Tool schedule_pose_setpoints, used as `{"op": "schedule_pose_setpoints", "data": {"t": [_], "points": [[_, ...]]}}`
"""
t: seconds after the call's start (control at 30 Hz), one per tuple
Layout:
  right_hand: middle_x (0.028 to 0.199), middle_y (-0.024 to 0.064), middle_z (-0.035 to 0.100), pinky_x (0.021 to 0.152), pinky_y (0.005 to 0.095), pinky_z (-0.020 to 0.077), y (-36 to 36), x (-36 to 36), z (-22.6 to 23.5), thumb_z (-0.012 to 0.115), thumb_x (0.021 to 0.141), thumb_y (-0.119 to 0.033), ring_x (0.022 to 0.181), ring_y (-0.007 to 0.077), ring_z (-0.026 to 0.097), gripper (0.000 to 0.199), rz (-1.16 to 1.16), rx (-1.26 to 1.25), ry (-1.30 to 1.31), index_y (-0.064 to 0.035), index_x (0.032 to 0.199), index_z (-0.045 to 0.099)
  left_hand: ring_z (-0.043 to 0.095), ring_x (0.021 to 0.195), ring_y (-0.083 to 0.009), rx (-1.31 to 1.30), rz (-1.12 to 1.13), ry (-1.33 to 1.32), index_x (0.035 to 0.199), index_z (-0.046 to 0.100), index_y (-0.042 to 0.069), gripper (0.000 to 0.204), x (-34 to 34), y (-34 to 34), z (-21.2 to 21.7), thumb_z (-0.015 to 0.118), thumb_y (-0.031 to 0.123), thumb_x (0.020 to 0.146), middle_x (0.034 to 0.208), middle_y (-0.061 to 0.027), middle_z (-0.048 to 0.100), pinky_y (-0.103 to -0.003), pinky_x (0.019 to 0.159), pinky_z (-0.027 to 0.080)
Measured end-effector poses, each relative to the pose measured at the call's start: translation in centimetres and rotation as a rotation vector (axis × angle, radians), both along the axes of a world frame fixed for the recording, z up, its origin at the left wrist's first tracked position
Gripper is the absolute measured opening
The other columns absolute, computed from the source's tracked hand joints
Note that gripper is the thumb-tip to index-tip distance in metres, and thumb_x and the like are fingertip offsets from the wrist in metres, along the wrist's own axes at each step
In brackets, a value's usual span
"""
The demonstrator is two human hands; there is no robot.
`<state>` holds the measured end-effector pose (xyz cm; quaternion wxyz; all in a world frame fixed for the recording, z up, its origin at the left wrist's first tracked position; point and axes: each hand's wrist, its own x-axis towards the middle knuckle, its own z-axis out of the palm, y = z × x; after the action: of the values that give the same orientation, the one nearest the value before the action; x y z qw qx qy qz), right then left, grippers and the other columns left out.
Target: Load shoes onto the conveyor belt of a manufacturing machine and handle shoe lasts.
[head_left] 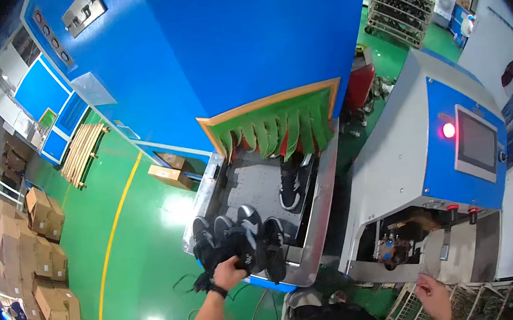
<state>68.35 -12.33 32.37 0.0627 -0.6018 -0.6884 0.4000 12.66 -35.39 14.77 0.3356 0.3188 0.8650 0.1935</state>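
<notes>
At the near end of a conveyor (251, 182), several black-and-white sneakers (249, 221) stand side by side with their toes pointing away from me. My left hand (228, 274) is closed on a black shoe (232, 251) at the left of this row; its fingertips are partly hidden. A separate black shoe (275, 256) sits at the row's right end. Farther up the belt, another black sneaker (289, 188) lies below the green strip curtain (275, 129). My right hand (433, 298) hangs lower right near a grey-and-blue machine, holding nothing, its fingers loosely bent and apart.
A tall blue machine (255, 34) rises over the conveyor. Right of it stands the grey-and-blue machine (395, 157) with a screen (477, 140) and lit red lamp (449, 130). Wire racks (475, 302) stand below it. Cardboard boxes (54, 303) are stacked at far left.
</notes>
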Motion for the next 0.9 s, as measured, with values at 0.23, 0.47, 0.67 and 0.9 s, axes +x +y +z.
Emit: {"op": "schedule_pose_setpoints", "data": {"t": [0.23,0.47,0.67,0.9], "points": [[0.092,0.01,0.067,0.069,0.032,0.0543,0.4,0.0,-1.8,0.068,0.087,-0.007,0.075,0.016,0.064,0.036,0.084,0.071,0.008,0.0026,0.122,0.063,0.064,0.076,-0.0317,0.026,0.098,-0.203,0.096,0.068,-0.001,0.048,6.1,-7.0,17.9,0.081,0.038,0.072,0.086,-0.0199,0.068,-0.041,0.068,0.049],[0.107,0.0121,0.068,0.082,0.0385,0.0506,3.1,-1.2,-4.1,0.055,0.102,-0.032,0.092,0.0264,0.065,0.046,0.624,-0.029,-0.193,-0.0106,0.142,0.054,0.066,0.089,-0.0344,-0.063,0.341,-0.137,0.098,0.069,-0.002,0.059,16.5,-21.1,20.3,0.079,0.052,0.075,0.093,-0.0217,0.069,-0.041,0.076,0.05],[0.116,0.0182,0.069,0.091,0.0422,0.0497,3.3,-4.6,-2.8,0.058,0.098,-0.034,0.107,0.033,0.065,0.046,0.867,-0.018,-0.285,-0.009,0.137,0.058,0.066,0.077,-0.0375,-0.097,0.917,0.074,0.093,0.071,-0.001,0.057,30.9,-40.0,21.3,0.082,0.05,0.07,0.084,-0.0205,0.07,-0.042,0.071,0.053],[0.113,0.0203,0.07,0.09,0.0443,0.05,2.4,-6.9,-6.5,0.061,0.097,-0.031,0.107,0.0363,0.065,0.044,1.111,-0.022,-0.128,-0.0068,0.133,0.06,0.062,0.099,-0.0406,-0.672,1.63,1.253,0.094,0.069,0.002,0.02,43.1,-68.1,22.7,0.063,0.014,0.08,0.103,-0.0211,0.067,-0.045,0.089,0.049]]}}
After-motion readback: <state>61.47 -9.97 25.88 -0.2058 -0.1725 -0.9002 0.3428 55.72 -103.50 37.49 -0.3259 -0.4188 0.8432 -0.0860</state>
